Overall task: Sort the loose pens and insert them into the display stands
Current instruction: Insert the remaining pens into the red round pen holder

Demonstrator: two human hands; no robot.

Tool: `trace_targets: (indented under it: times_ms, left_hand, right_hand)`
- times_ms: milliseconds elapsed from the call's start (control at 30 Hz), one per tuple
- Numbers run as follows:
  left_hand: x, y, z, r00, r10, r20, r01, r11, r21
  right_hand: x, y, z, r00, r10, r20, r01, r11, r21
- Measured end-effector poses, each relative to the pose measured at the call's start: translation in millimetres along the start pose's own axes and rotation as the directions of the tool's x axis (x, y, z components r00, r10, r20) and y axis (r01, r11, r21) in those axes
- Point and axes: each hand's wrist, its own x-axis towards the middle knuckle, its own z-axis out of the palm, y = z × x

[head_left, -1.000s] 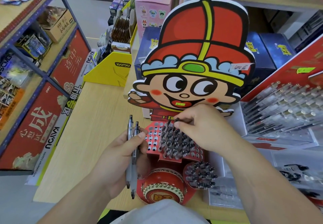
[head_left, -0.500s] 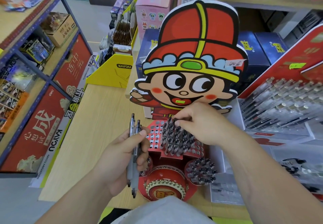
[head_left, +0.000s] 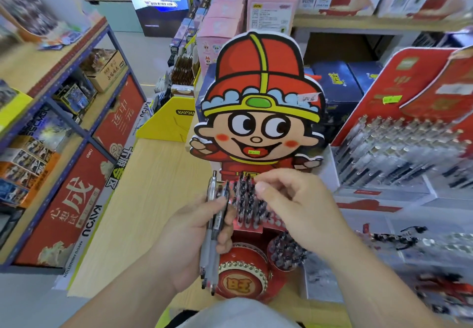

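The left hand (head_left: 189, 240) had its thumb and fingers curled round two loose pens (head_left: 213, 227), gripping them upright at the 9 o'clock edge of the red display stand (head_left: 275, 221). The right hand (head_left: 299, 212) hovered with fingers (head_left: 261, 187) loosely curled and apart, nothing visible between them, just above the dark pens (head_left: 247, 199) standing in the stand's holes. At 12 o'clock rose the stand's cartoon board (head_left: 258, 112), at 6 o'clock its red drum (head_left: 243, 280), on a wooden table (head_left: 158, 187).

The stand (head_left: 258, 71) is glossy printed cardboard, the pens (head_left: 207, 251) translucent plastic, the tabletop (head_left: 158, 187) matt wood-grain.
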Motion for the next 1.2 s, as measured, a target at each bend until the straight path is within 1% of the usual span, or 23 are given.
trace_targets:
  times_ms: [33,100,167,233,333,467,533,600,667,700,767,833,900,967,1067,1200]
  left_hand:
    - [-1,-2,4,1.000,0.008,0.014,-0.009,0.999,0.041]
    - [-5,-4,12,0.998,0.020,0.057,-0.028,0.991,0.130]
    - [-8,-7,19,0.995,0.030,0.092,-0.047,0.980,0.196]
    - [-11,-10,24,0.993,0.043,0.112,-0.069,0.967,0.246]
    - [-16,-13,26,0.992,0.026,0.121,-0.065,0.942,0.330]
    - [-22,-15,25,0.993,-0.018,0.115,-0.035,0.896,0.442]
    - [-24,-16,22,0.995,-0.022,0.092,-0.022,0.893,0.450]
    - [-24,-17,19,0.999,-0.014,0.041,-0.006,0.900,0.436]
    - [-23,-18,16,1.000,0.009,-0.020,0.000,0.920,0.392]
    - [-22,-18,13,0.998,0.025,-0.052,-0.005,0.933,0.359]
    - [-18,-17,8,0.992,0.055,-0.111,-0.019,0.953,0.301]
    - [-16,-15,4,0.988,0.066,-0.142,-0.028,0.967,0.252]
    - [-14,-12,3,0.987,0.069,-0.145,-0.037,0.977,0.212]
    - [-13,-10,1,0.986,0.079,-0.144,-0.049,0.979,0.198]
    - [-11,-8,-3,0.985,0.077,-0.154,-0.047,0.981,0.189]
    - [-5,-5,-11,0.983,0.072,-0.168,-0.038,0.979,0.199]
  right_hand:
    - [-5,1,3,0.999,0.029,0.045,-0.031,0.998,0.051]
    - [-14,2,9,0.992,0.071,0.104,-0.094,0.969,0.230]
    - [-21,4,10,0.990,0.081,0.119,-0.120,0.921,0.371]
    - [-27,9,9,0.992,0.067,0.104,-0.104,0.908,0.406]
    - [-34,13,4,0.992,0.058,0.111,-0.098,0.909,0.404]
    - [-37,16,-4,0.990,0.124,0.073,-0.144,0.866,0.479]
    - [-37,18,-7,0.985,0.159,0.061,-0.168,0.834,0.525]
    - [-35,18,-12,0.984,0.175,0.030,-0.161,0.802,0.575]
    - [-29,15,-25,0.979,0.182,-0.086,-0.094,0.790,0.606]
    - [-25,12,-33,0.971,0.166,-0.170,-0.035,0.808,0.588]
    - [-18,6,-49,0.942,0.065,-0.329,0.115,0.858,0.500]
    - [-9,1,-56,0.906,-0.045,-0.420,0.219,0.900,0.376]
    - [-1,0,-55,0.895,-0.118,-0.430,0.232,0.947,0.222]
    - [6,1,-47,0.901,-0.168,-0.399,0.225,0.969,0.100]
    - [14,4,-30,0.913,-0.194,-0.360,0.213,0.977,0.013]
    - [26,11,-14,0.923,-0.211,-0.322,0.166,0.973,-0.161]
